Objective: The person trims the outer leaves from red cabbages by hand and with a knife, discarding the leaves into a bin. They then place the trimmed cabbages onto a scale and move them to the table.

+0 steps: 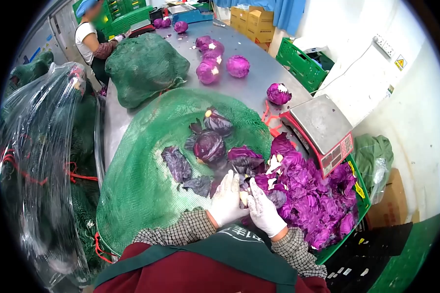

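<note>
My left hand point(227, 201), in a white glove, cups one side of a red cabbage point(244, 197). Its pale stem end shows between the palms; most of the head is hidden. From the other side, my white-gloved right hand point(265, 209) presses against the same cabbage. Just beyond the fingertips, another red cabbage point(209, 146) and loose dark outer leaves point(176, 164) lie on a spread green mesh sack point(137, 171). To the right of my right hand, a green crate point(363, 207) is heaped with purple cabbage leaves point(310, 200).
A red digital scale point(322, 124) stands right of the mesh sack. Several trimmed cabbages point(208, 71) sit farther along the metal table point(259, 46). A full green sack point(144, 68) bulges at the left. Another person point(90, 41) stands at the table's far left side.
</note>
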`<act>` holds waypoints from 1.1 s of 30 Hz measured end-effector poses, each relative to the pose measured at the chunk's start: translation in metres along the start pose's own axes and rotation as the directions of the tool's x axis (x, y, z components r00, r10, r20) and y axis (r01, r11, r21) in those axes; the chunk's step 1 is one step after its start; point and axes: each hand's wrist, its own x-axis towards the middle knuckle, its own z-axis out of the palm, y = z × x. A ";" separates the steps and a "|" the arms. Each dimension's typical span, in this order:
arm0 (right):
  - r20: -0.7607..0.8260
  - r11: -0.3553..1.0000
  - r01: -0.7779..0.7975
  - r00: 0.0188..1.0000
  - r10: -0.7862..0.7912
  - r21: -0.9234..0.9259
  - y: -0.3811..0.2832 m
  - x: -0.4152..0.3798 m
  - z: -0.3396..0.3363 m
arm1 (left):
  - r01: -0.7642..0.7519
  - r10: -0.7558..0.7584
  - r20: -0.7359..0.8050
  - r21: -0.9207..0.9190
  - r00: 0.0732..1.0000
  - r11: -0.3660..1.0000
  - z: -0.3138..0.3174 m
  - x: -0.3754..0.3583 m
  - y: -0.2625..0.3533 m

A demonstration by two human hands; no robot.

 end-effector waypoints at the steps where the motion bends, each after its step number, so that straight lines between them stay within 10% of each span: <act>1: 0.032 0.983 -0.128 0.992 0.125 0.131 -0.003 0.002 -0.002 | -0.018 0.018 -0.010 0.010 1.000 1.000 0.000 0.000 0.002; 4: 0.208 0.937 -0.334 0.928 0.308 0.100 -0.002 0.017 -0.019 | -0.031 0.032 -0.019 0.049 0.999 0.998 0.006 0.001 0.000; 6: 0.037 0.964 -0.002 0.999 0.012 -0.267 0.037 0.019 -0.009 | -0.075 0.076 -0.027 0.044 0.997 0.996 0.009 -0.001 -0.001; 9: 0.097 0.939 -0.340 0.938 0.334 0.052 0.090 0.014 0.000 | -0.188 0.185 -0.111 -0.017 0.976 0.982 0.006 -0.015 -0.024; 11: -0.133 0.890 0.133 0.968 -0.211 -0.436 0.113 -0.006 0.016 | -0.058 0.050 -0.030 -0.490 0.998 0.870 -0.014 -0.028 -0.052; 12: -0.012 0.976 -0.211 0.977 0.212 0.057 0.078 -0.001 -0.001 | 0.097 -0.037 0.096 -0.745 0.995 0.660 -0.027 -0.038 -0.060; 13: 0.113 0.685 -0.574 0.797 0.594 0.448 0.043 0.005 -0.018 | 0.269 -0.158 0.218 -0.754 0.963 0.599 -0.040 -0.051 -0.066; 15: -0.001 0.865 -0.408 0.904 0.427 0.291 0.033 -0.007 -0.021 | 0.226 -0.164 0.157 -0.616 0.974 0.755 -0.031 -0.070 -0.097; 18: -0.103 0.934 0.195 0.966 -0.235 -0.299 -0.009 -0.006 -0.048 | -0.013 -0.009 -0.128 -0.166 0.992 0.986 -0.044 -0.071 -0.071; 23: -0.053 0.852 -0.337 0.920 0.388 0.401 -0.061 -0.022 -0.090 | -0.072 0.072 0.051 0.003 0.996 0.997 -0.015 -0.054 -0.073; 26: -0.225 0.791 -0.322 0.842 0.491 0.521 -0.054 -0.043 -0.114 | -0.053 0.053 0.026 0.028 0.998 0.998 -0.020 -0.043 -0.067; 28: -0.399 0.789 -0.404 0.700 0.593 0.463 -0.038 -0.067 -0.151 | -0.104 0.098 0.047 0.160 0.994 0.982 -0.028 -0.038 -0.053; 30: -0.563 0.815 -0.426 0.813 0.152 -0.394 0.032 -0.104 -0.181 | -0.142 0.140 0.021 0.170 0.990 0.975 -0.021 -0.036 -0.053; 33: -0.550 0.788 -0.615 0.668 0.502 -0.028 0.020 -0.096 -0.168 | -0.189 0.183 0.047 0.217 0.982 0.958 -0.021 -0.029 -0.032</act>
